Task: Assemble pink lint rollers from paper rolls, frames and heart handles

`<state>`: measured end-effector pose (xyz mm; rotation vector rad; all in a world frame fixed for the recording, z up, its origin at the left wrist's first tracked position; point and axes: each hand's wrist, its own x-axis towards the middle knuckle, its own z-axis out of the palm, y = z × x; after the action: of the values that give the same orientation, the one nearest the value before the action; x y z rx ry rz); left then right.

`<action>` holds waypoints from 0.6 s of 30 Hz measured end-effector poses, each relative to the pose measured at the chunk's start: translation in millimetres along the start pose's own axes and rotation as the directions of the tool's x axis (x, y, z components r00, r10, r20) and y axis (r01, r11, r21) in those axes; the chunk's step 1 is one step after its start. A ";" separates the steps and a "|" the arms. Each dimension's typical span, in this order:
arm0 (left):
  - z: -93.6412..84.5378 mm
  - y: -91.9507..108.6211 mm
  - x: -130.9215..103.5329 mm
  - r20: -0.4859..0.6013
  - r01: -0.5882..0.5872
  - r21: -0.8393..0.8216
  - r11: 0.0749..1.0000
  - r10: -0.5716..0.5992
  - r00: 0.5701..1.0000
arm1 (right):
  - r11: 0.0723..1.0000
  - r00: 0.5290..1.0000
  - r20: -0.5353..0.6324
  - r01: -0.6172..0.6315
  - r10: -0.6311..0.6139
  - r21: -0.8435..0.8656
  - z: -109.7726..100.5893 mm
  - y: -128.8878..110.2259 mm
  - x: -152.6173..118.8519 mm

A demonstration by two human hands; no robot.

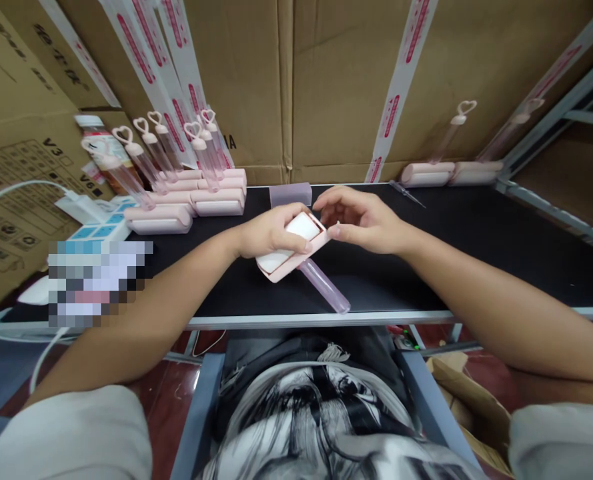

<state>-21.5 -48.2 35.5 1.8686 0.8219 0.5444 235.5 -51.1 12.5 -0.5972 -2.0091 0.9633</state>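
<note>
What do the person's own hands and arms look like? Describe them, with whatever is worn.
The left hand and right hand are bare, without gloves; no ring, watch or bracelet shows. Forearms are uncovered, below plain, loose light-grey sleeves.

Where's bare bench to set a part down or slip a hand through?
Widest: black mat between right forearm, thin tool, right-end pink units and metal rack. Smaller: front strip between clear tube and right forearm. Crowded: left end, with pink units, bottle, power strip.
</note>
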 end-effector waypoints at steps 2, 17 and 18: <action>4.1 -0.6 2.8 0.035 0.052 -0.007 0.999 -0.051 0.998 | 0.992 0.994 0.089 -0.072 0.063 0.105 7.0 0.0 2.7; 3.7 -19.1 13.3 0.208 0.141 0.015 0.990 -0.141 0.968 | 0.793 0.906 0.144 -0.419 0.398 0.442 27.8 11.4 13.3; 4.4 -19.7 13.8 0.193 0.142 -0.009 0.990 -0.137 0.972 | 0.795 0.909 0.131 -0.411 0.396 0.446 27.9 10.8 13.8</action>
<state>-15.2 -35.0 15.9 1.7939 0.8074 0.2797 205.5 -46.8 -0.3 -0.7552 -1.6057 1.6650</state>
